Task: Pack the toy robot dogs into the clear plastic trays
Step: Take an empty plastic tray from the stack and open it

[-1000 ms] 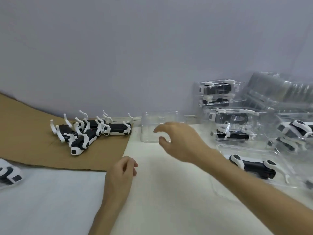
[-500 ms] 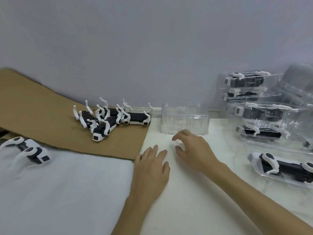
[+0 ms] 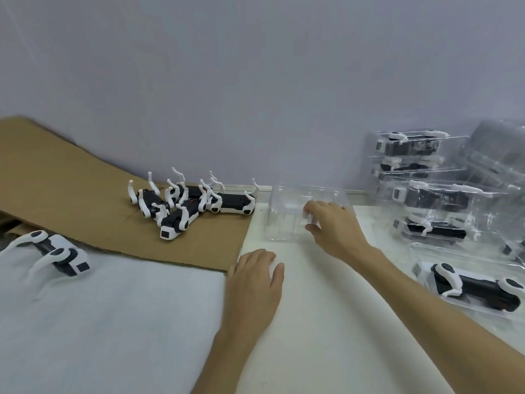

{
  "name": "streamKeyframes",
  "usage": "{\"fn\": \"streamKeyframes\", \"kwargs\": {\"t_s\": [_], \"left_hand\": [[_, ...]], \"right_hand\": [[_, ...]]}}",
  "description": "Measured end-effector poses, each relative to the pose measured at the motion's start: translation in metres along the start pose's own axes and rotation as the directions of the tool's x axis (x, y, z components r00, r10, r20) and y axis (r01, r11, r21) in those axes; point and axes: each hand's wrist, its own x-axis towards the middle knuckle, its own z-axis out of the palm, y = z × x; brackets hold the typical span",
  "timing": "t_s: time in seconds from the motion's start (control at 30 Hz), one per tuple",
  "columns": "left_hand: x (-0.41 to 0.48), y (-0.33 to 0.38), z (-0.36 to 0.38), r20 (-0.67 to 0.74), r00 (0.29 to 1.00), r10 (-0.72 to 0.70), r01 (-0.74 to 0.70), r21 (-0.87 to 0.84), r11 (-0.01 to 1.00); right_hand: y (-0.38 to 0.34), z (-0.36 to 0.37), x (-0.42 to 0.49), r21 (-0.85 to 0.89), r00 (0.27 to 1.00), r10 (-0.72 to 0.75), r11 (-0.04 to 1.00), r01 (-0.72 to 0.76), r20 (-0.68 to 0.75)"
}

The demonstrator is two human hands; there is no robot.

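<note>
An empty clear plastic tray (image 3: 287, 214) stands at the back of the white table. My right hand (image 3: 333, 227) grips its right front part, fingers curled over the rim. My left hand (image 3: 254, 282) rests flat on the table in front of the tray, fingers relaxed. Several black-and-white toy robot dogs (image 3: 187, 206) lie in a heap on the brown cardboard (image 3: 71, 189) to the left, legs up. One more dog (image 3: 56, 255) lies alone at the far left on the white foam sheet (image 3: 113, 322).
Packed clear trays with dogs inside are stacked at the right (image 3: 420, 180), and one filled tray (image 3: 471, 282) lies on the table at the right edge. A grey wall closes the back.
My right hand went forward from the table and took hold of the empty tray. My left hand stayed on the table, drawing its fingers together a little.
</note>
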Motion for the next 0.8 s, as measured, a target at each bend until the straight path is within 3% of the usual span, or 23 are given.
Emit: {"fn": "streamKeyframes", "kwargs": {"t_s": [0.07,0.13,0.17,0.23,0.3,0.37,0.47,0.53,0.63,0.8], "left_hand": [[0.001,0.000,0.000,-0.005,0.999,-0.046,0.046,-0.049,0.998],[0.001,0.008,-0.001,0.017,0.998,-0.060,0.061,-0.079,0.995],[0.000,0.013,-0.003,0.016,0.998,-0.061,0.063,-0.142,0.988],[-0.003,0.030,-0.011,-0.008,0.994,-0.113,0.098,-0.440,0.893],[-0.009,0.043,-0.022,-0.117,0.978,-0.171,0.044,-0.690,0.722],[-0.013,0.052,-0.033,-0.194,0.971,-0.143,-0.065,-0.784,0.618],[-0.022,0.068,-0.042,-0.131,0.991,-0.010,-0.110,-0.871,0.478],[-0.028,0.077,-0.041,-0.094,0.994,0.053,-0.108,-0.877,0.468],[-0.030,0.080,-0.039,-0.093,0.995,0.044,-0.103,-0.882,0.460],[-0.024,0.073,-0.046,0.078,0.995,0.064,0.051,-0.934,0.353]], "right_hand": [[-0.005,-0.008,-0.015,0.131,0.994,0.003,0.991,0.011,-0.107],[-0.015,-0.024,-0.029,0.384,0.974,0.107,0.923,-0.022,-0.202],[-0.020,-0.034,-0.035,0.528,0.960,0.167,0.849,-0.024,-0.225],[-0.027,-0.050,-0.050,0.767,0.944,0.259,0.641,-0.010,-0.204],[-0.030,-0.058,-0.072,0.903,0.948,0.285,0.431,0.001,-0.138],[-0.032,-0.059,-0.096,0.963,0.962,0.264,0.271,-0.011,-0.063],[-0.037,-0.053,-0.122,0.969,0.972,0.233,0.240,-0.053,-0.005],[-0.042,-0.048,-0.127,0.967,0.977,0.214,0.249,-0.062,0.007],[-0.048,-0.048,-0.129,0.963,0.976,0.216,0.262,-0.056,-0.002],[-0.048,-0.049,-0.131,0.959,0.977,0.211,0.271,-0.082,0.024]]}}
